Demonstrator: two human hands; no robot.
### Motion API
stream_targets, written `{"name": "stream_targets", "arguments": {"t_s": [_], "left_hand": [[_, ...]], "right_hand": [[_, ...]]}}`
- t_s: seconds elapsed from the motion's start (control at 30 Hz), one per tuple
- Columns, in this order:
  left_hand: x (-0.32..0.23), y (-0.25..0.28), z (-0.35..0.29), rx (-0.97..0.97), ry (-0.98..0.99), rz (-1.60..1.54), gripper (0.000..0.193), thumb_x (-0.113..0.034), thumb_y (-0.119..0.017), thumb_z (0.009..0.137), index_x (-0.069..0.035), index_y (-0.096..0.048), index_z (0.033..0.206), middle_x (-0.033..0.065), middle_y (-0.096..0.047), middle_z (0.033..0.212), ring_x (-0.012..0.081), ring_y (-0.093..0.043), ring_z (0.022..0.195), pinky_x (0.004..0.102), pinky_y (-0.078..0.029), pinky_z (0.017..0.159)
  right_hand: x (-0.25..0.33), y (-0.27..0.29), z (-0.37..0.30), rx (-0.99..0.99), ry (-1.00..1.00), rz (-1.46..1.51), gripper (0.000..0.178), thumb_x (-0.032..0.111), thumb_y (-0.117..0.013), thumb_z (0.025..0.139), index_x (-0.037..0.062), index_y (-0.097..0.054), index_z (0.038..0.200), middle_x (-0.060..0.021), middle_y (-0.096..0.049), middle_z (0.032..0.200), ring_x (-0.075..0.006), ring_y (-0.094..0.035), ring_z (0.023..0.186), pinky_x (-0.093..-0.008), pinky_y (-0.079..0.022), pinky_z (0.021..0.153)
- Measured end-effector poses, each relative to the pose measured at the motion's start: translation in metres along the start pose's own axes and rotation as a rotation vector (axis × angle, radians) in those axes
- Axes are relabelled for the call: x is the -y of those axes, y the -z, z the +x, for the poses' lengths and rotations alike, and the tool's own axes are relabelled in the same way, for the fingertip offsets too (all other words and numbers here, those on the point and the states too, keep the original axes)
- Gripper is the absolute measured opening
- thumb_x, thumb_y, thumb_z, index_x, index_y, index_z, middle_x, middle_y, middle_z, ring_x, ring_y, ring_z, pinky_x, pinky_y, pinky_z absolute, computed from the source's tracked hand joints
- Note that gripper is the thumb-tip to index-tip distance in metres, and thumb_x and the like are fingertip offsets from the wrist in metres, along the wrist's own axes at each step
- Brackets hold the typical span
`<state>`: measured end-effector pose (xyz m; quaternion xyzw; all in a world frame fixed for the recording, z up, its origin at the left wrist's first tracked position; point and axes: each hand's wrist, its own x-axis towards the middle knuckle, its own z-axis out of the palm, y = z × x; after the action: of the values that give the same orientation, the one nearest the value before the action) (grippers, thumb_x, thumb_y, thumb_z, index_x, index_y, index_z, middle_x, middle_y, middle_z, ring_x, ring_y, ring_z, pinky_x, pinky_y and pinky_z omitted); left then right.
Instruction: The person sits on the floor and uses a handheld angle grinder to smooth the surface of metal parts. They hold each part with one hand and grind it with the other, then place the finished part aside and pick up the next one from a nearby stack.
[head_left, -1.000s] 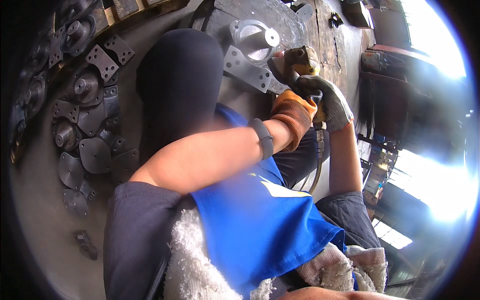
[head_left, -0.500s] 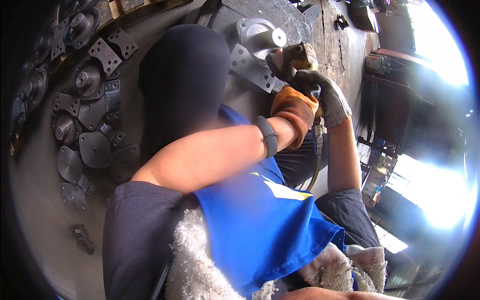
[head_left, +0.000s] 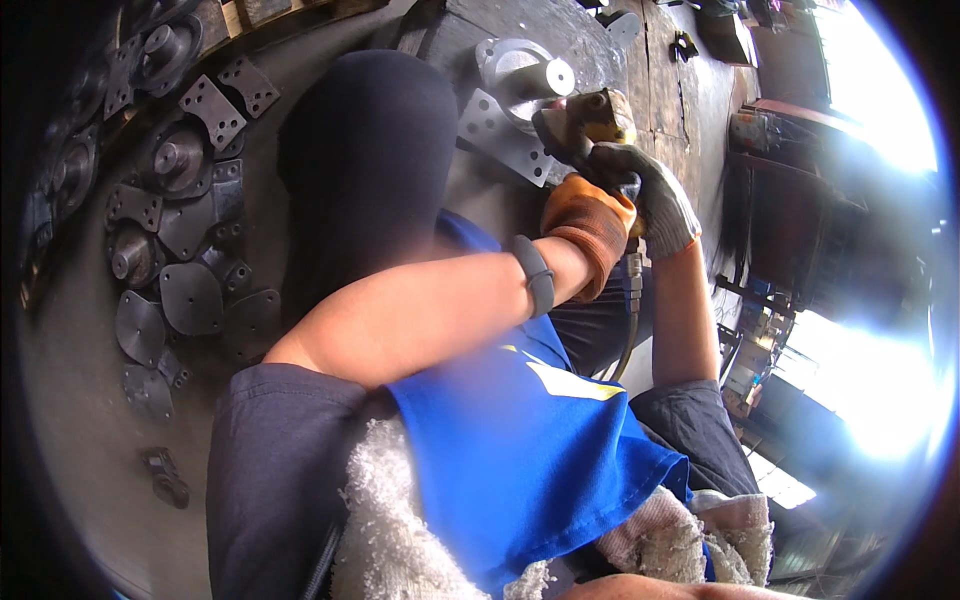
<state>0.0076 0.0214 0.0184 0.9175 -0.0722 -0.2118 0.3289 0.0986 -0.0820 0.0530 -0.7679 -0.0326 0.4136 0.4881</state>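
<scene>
Both my gloved hands grip a yellow and black air grinder (head_left: 606, 112), its hose fitting pointing back toward me. My left hand (head_left: 588, 205), in an orange glove with a brown cuff, is closed on the tool's near part, its fingers mostly hidden. Wrapped over the body from the right is my right hand (head_left: 655, 195), in a grey-white glove. The grinder's head sits against or just beside a steel piece: a round flange with a shiny hub (head_left: 545, 78) and a flat plate with holes (head_left: 503, 138). Whether the disc touches it I cannot tell.
The steel piece rests on a dark block (head_left: 470, 22) beside a wooden tabletop (head_left: 668, 70). Several hubs and drilled plates (head_left: 190, 298) lie on the floor at left, near a wooden pallet (head_left: 255, 15). An air hose (head_left: 632, 335) runs down past my leg (head_left: 365, 150).
My hands and the grinder have barely shifted beside the hub. Both hands keep their grip, and the steel piece stays in place.
</scene>
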Motion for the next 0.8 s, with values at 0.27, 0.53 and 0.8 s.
{"name": "stream_targets", "arguments": {"t_s": [0.27, 0.53, 0.8], "left_hand": [[0.005, 0.025, -0.020, -0.017, -0.034, -0.003, 0.036, -0.030, -0.037, 0.099, -0.015, -0.064, 0.118, 0.0056, -0.066, 0.118, 0.0171, -0.065, 0.105, 0.0305, -0.052, 0.087], [0.001, 0.017, -0.013, -0.025, 0.052, -0.043, 0.037, -0.034, -0.041, 0.097, -0.011, -0.064, 0.115, 0.0066, -0.066, 0.118, 0.0167, -0.066, 0.102, 0.0293, -0.052, 0.086], [0.005, 0.019, -0.021, -0.029, -0.117, 0.215, 0.065, -0.034, -0.086, 0.052, -0.014, -0.063, 0.110, 0.0010, -0.070, 0.098, 0.0150, -0.067, 0.095, 0.0265, -0.047, 0.081]], "right_hand": [[-0.001, 0.003, 0.009, -0.045, -0.141, 0.324, 0.028, 0.003, -0.057, 0.086, -0.0055, -0.061, 0.113, -0.0073, -0.065, 0.103, -0.0138, -0.060, 0.094, -0.0283, -0.049, 0.086], [0.003, -0.002, 0.012, -0.016, -0.055, 0.169, 0.025, 0.012, -0.064, 0.085, -0.0046, -0.063, 0.104, -0.0115, -0.068, 0.090, -0.0185, -0.067, 0.077, -0.0278, -0.056, 0.073], [-0.002, 0.002, 0.013, 0.073, 0.203, -0.207, 0.024, 0.012, -0.062, 0.086, -0.0044, -0.064, 0.104, -0.0116, -0.068, 0.092, -0.0189, -0.067, 0.081, -0.0294, -0.055, 0.077]]}}
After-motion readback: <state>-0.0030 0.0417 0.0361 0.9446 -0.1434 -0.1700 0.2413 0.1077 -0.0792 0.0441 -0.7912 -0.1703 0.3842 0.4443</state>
